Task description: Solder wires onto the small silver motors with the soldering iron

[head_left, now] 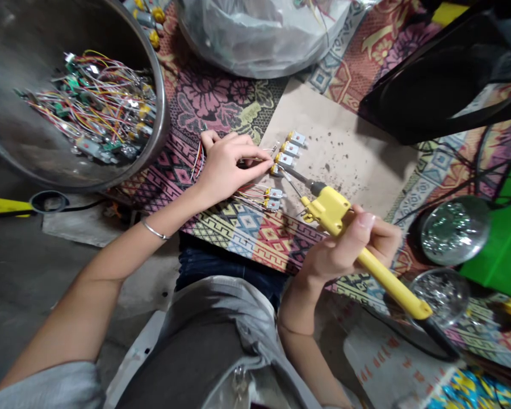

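Note:
My right hand (353,244) is wrapped round a yellow soldering iron (332,210), its metal tip reaching left to a small motor. Several small grey motors (290,149) with yellow end caps stand in a row on the brown paper. Over the near end of this row, my left hand (234,162) pinches thin wires (255,161) close to the iron's tip. More wires (199,162) come out beneath that hand's left side. Below the fingertips lie two wired motors (273,199) side by side. The exact contact at the tip is too small to make out.
A large metal bowl (162,113) at left holds wired motors and circuit boards. Behind is a plastic-lined container (259,51). A black fan-like housing (443,85) stands right, near two dishes of small parts (455,230). Brown paper (357,153) covers part of the patterned cloth.

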### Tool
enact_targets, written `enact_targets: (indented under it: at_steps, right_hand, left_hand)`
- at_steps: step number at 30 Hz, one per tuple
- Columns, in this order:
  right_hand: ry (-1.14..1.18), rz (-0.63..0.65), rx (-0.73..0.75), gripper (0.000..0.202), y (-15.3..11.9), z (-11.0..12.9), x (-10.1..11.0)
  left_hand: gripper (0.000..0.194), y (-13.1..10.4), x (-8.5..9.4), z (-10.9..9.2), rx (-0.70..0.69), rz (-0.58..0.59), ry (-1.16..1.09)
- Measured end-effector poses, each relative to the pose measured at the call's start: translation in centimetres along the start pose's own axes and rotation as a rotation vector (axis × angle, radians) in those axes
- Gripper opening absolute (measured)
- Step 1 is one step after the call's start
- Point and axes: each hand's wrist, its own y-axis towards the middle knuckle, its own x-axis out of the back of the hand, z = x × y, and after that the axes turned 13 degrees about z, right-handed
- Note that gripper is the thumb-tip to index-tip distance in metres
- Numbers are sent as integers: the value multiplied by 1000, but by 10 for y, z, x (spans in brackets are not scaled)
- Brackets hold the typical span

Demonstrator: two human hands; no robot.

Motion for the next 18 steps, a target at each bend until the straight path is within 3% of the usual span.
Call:
enact_targets:
  at_steps: [5,10,18]
  right_hand:
    - [-31,17,5,30,-1,0,0]
    - [129,14,55,24,3,3,-1]
    - [132,165,137,21,14,23,6]
  left_hand:
    - [12,0,-1,0,8,-5,0]
    - [13,1,-1,1,-2,-10,-8]
    - [10,1,0,0,-14,8,2]
